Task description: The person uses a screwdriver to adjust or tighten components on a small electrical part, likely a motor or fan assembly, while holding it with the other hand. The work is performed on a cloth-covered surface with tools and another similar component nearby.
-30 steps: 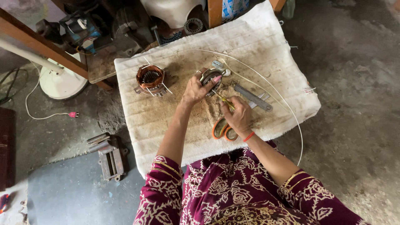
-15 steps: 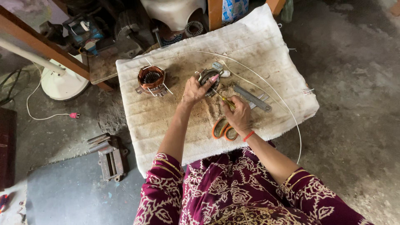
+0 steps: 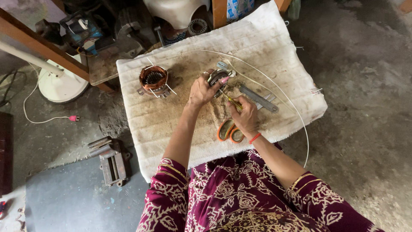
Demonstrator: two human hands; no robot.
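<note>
Holding a small round motor stator (image 3: 219, 78) down on the dirty white cloth (image 3: 274, 38), the left hand (image 3: 201, 91) wraps its fingers over the part's rim. The right hand (image 3: 245, 117) pinches a thin yellow-handled tool (image 3: 231, 101), tip angled into the stator. Keep the left grip firm so the part cannot rotate; guide the tip with short, controlled strokes, since a slip could nick the windings. Orange-handled scissors (image 3: 227, 131) lie just beside the right wrist; a copper-wound stator (image 3: 153, 80) stands well apart.

Copper-wound stator (image 3: 153, 80) sits on dirty white cloth (image 3: 171, 124). Orange-handled scissors (image 3: 227, 131) and metal wrench (image 3: 257, 98) lie nearby. Bench vise (image 3: 112, 161) on floor.
</note>
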